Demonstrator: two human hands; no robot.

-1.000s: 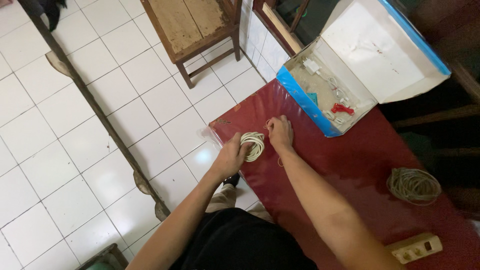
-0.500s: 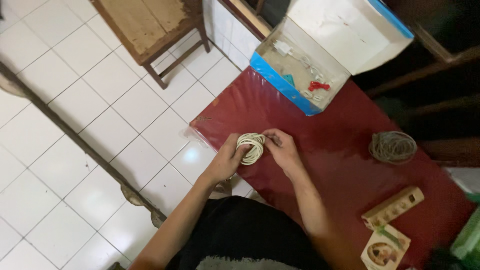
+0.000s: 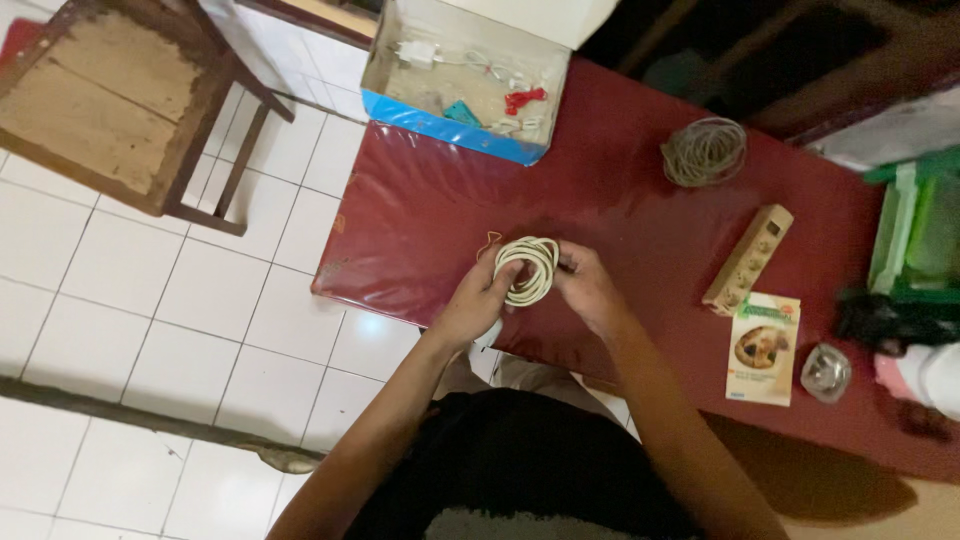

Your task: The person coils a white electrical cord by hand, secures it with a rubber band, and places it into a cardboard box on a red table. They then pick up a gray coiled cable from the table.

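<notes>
Holding a small coil of cream-white cable, the person's left hand wraps its fingers around the coil's near-left side. The right hand pinches the coil's right side with its fingertips. Both hands are closed on it, just above the red tabletop near the table's near edge.

The coil looks light and bendy. It would likely spring loose if let go, so a good place to hold it is across all the loops at once, where the hands squeeze now.

A thin loop like a rubber band lies at ten o'clock from the coil, just beside it. Farther off at twelve o'clock sits an open box with a blue edge, with white plugs, wires and something red inside. At two o'clock, well apart, lies a bundle of grey-brown cord. At three o'clock rests a cream power strip, and near it a small printed packet and a little shiny thing I cannot make out. Over at ten o'clock, on the white floor tiles, stands a wooden chair.
</notes>
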